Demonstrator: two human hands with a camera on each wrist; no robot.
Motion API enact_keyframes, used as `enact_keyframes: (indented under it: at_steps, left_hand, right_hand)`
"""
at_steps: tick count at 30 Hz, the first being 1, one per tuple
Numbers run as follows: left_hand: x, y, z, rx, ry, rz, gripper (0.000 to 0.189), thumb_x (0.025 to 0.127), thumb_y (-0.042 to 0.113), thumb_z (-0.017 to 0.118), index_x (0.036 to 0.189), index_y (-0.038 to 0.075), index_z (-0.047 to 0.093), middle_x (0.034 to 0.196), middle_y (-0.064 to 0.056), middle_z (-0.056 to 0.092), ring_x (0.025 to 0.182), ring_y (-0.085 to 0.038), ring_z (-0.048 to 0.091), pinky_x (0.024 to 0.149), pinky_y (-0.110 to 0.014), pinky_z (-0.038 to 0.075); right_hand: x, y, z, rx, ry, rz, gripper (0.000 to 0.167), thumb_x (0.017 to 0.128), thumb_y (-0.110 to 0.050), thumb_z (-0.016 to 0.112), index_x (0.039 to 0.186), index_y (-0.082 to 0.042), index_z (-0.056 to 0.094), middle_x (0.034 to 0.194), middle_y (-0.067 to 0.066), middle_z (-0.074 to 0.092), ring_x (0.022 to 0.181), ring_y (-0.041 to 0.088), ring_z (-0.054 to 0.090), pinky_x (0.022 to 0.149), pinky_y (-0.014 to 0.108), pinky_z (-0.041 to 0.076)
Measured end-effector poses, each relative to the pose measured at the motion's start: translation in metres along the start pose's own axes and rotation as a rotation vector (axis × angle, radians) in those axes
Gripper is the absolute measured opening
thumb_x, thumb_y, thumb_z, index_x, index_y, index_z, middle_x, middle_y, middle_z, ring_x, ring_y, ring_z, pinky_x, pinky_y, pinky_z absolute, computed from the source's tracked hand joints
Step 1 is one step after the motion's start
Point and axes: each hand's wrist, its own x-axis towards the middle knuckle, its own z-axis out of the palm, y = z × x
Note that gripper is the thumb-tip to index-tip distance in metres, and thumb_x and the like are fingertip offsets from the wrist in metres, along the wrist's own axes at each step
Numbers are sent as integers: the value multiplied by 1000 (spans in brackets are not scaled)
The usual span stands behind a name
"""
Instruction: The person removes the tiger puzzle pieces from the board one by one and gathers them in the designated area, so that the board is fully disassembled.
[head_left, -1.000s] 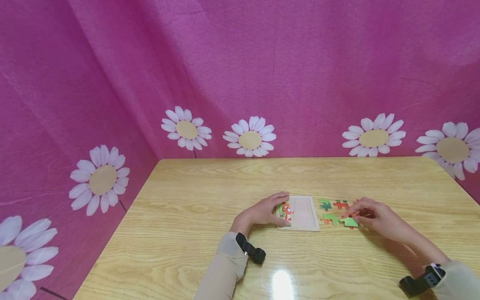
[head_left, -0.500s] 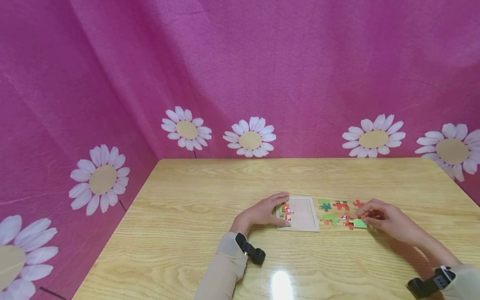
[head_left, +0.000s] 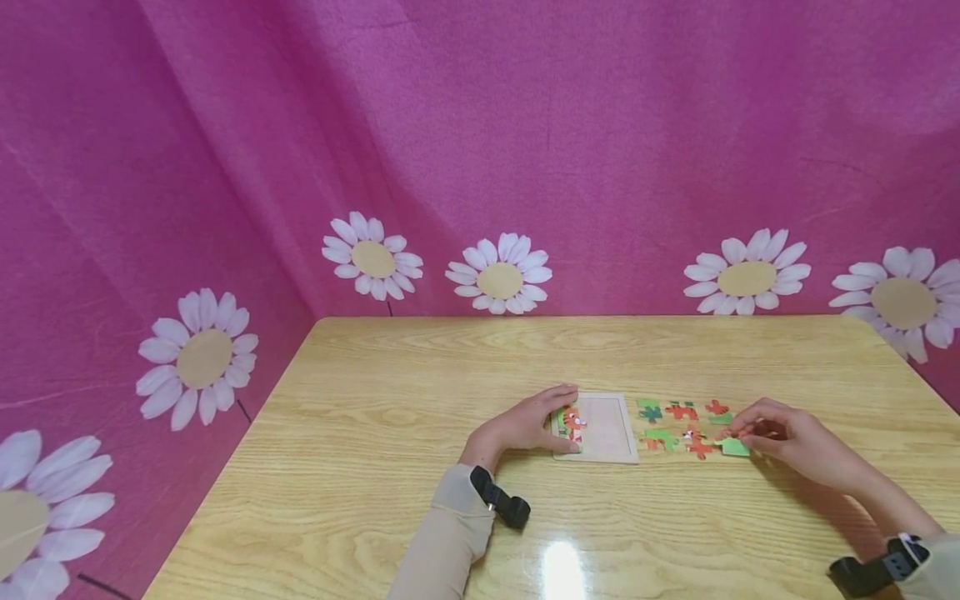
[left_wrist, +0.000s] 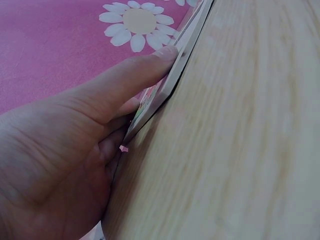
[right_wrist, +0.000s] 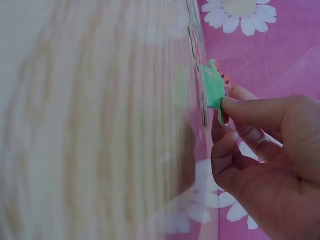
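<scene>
A square wooden puzzle tray [head_left: 611, 429] lies flat on the table, with orange tiger-patterned pieces [head_left: 573, 421] set along its left side. My left hand [head_left: 517, 423] holds the tray by its left end, the thumb on the near rim and the fingers by the far corner. In the left wrist view the thumb presses on the tray's pale rim [left_wrist: 175, 77]. Right of the loose pieces, my right hand [head_left: 802, 442] pinches a green and orange puzzle piece [right_wrist: 214, 87] between thumb and fingers. That piece appears tilted, close above the tabletop.
Several loose puzzle pieces [head_left: 682, 411] lie in two rough rows just right of the tray. A red and green piece [head_left: 718, 409] sits beside my right fingertips. The wooden table [head_left: 420, 367] ends at a pink curtain [head_left: 600, 150] printed with daisies.
My right hand has moved to the right with the green puzzle piece, away from the other loose pieces, uncovering the red ones. My left hand and the tray have stayed in place.
</scene>
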Motion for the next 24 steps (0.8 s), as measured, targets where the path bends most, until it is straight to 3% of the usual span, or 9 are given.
enact_keyframes:
  at_steps: [8, 18, 24]
  left_hand:
    - [0, 0, 0, -7, -1, 0, 85, 89, 26, 78, 158, 10, 30, 164, -2, 22, 149, -16, 17, 118, -29, 18]
    - [1, 0, 0, -4, 12, -5, 86, 88, 27, 80, 157, 10, 32, 163, -2, 24, 148, -14, 18, 118, -28, 18]
    - [0, 1, 1, 5, 27, 1, 86, 87, 26, 81, 156, 10, 33, 163, -3, 25, 148, -15, 19, 117, -26, 17]
  right_hand:
    - [1, 1, 0, -1, 15, -25, 23, 88, 15, 66, 97, -6, 70, 91, -1, 59, 76, 6, 52, 57, 22, 43]
    - [2, 2, 0, -28, -16, 45, 18, 91, 11, 65, 99, -5, 69, 91, -1, 59, 74, 7, 49, 56, 24, 42]
    - [3, 3, 1, -29, -26, 29, 18, 90, 11, 65, 100, -3, 69, 91, -1, 59, 74, 6, 50, 56, 24, 43]
